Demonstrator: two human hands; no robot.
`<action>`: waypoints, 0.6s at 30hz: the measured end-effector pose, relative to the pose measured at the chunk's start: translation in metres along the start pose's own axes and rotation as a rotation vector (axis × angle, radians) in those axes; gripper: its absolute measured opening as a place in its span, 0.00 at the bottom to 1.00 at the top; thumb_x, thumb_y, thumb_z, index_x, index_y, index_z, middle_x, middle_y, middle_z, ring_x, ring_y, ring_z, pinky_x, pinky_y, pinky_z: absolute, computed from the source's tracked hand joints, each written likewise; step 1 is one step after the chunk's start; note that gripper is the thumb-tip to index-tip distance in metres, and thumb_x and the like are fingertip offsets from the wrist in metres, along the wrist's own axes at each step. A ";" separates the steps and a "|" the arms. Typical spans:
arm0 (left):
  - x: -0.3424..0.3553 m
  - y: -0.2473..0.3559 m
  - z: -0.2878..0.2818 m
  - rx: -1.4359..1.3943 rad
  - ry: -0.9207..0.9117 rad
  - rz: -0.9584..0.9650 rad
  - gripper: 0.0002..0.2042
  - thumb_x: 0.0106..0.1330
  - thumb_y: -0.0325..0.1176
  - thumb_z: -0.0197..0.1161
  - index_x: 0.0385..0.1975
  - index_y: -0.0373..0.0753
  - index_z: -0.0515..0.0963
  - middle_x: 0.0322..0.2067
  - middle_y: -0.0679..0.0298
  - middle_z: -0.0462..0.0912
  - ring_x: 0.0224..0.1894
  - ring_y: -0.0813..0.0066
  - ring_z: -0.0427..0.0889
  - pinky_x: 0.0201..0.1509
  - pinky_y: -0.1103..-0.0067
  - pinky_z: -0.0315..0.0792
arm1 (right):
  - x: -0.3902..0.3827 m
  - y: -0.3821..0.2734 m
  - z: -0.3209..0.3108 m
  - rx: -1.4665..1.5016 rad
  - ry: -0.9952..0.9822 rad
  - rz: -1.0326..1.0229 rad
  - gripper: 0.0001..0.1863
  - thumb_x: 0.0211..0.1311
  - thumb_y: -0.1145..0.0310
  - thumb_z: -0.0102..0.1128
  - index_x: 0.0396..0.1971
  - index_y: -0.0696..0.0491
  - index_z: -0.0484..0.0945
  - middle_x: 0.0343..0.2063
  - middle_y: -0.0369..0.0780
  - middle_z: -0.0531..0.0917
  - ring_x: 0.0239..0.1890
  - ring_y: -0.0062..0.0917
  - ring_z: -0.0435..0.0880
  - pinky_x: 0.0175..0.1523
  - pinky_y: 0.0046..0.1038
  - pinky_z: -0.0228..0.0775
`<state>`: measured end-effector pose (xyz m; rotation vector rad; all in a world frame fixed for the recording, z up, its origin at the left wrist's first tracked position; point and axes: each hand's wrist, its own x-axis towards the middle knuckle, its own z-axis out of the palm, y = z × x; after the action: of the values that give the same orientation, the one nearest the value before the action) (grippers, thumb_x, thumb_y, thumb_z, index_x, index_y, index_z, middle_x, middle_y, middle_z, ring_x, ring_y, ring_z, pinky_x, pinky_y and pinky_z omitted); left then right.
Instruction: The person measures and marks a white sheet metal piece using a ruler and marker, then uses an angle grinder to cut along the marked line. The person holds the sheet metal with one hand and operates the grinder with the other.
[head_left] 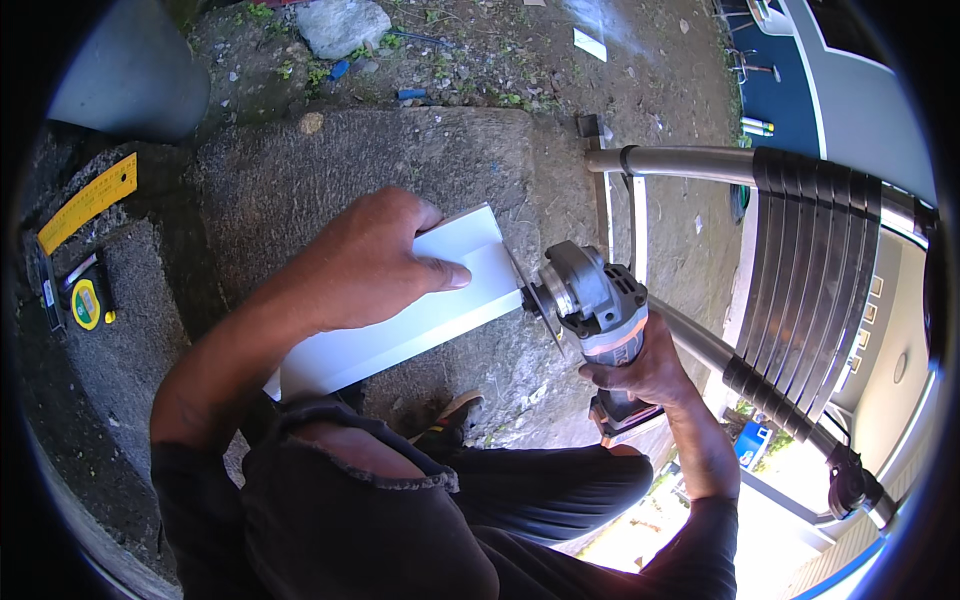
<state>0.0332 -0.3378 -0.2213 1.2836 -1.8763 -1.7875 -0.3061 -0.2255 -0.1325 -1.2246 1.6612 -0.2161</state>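
Note:
My left hand (pixel 385 258) is closed over a long white folded panel (pixel 400 335), thumb on its face and fingers round its far edge. The panel slants up to the right, its lower end over my knee. In my right hand (pixel 645 370) is a cordless angle grinder (pixel 595 290), dark grey with an orange band, its body wrapped by my fingers. The grinder's thin disc (pixel 540 305) stands at the panel's right end, very close to or touching its edge. I cannot tell whether the disc is spinning.
On the left lie a yellow ruler (pixel 90 203) and a yellow-and-black tape measure (pixel 90 295). A folded telescopic ladder (pixel 810 280) stands at the right. Behind are a grey bucket-like container (pixel 130 70), a pale rock (pixel 343 25) and a white scrap (pixel 590 45). A concrete slab (pixel 300 160) lies beneath.

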 end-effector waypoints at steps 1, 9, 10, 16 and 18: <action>0.000 -0.001 0.000 -0.003 0.012 0.005 0.20 0.62 0.41 0.77 0.39 0.26 0.89 0.31 0.41 0.89 0.35 0.49 0.91 0.44 0.61 0.80 | 0.000 0.001 -0.001 -0.035 -0.013 0.014 0.39 0.45 0.68 0.91 0.59 0.59 0.79 0.46 0.40 0.90 0.48 0.22 0.88 0.59 0.30 0.81; -0.003 -0.004 -0.001 -0.066 0.035 -0.021 0.20 0.61 0.41 0.78 0.42 0.28 0.90 0.33 0.43 0.90 0.34 0.53 0.91 0.43 0.63 0.79 | -0.007 0.014 -0.005 -0.079 -0.016 0.019 0.38 0.44 0.66 0.90 0.56 0.59 0.80 0.44 0.41 0.91 0.46 0.23 0.89 0.57 0.31 0.83; -0.002 -0.004 -0.003 -0.067 0.031 -0.021 0.20 0.61 0.41 0.78 0.43 0.28 0.90 0.33 0.43 0.90 0.34 0.53 0.91 0.43 0.63 0.79 | -0.008 0.015 -0.005 -0.076 -0.017 0.016 0.37 0.44 0.66 0.90 0.56 0.59 0.80 0.44 0.41 0.91 0.46 0.23 0.89 0.57 0.31 0.83; -0.004 -0.002 -0.006 -0.085 0.047 -0.054 0.21 0.61 0.41 0.78 0.45 0.28 0.89 0.35 0.44 0.91 0.35 0.54 0.91 0.44 0.63 0.79 | -0.015 0.021 -0.006 -0.007 -0.020 0.079 0.37 0.44 0.67 0.89 0.55 0.60 0.81 0.44 0.41 0.91 0.46 0.23 0.89 0.57 0.31 0.83; -0.005 -0.001 -0.006 -0.112 0.075 -0.055 0.21 0.61 0.40 0.78 0.45 0.28 0.89 0.35 0.44 0.91 0.35 0.54 0.91 0.44 0.63 0.80 | -0.016 0.021 -0.006 -0.028 -0.021 0.071 0.36 0.43 0.68 0.89 0.55 0.60 0.81 0.44 0.41 0.91 0.46 0.23 0.89 0.57 0.31 0.83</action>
<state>0.0408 -0.3384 -0.2185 1.3545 -1.6920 -1.8169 -0.3245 -0.2056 -0.1333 -1.1832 1.6914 -0.1363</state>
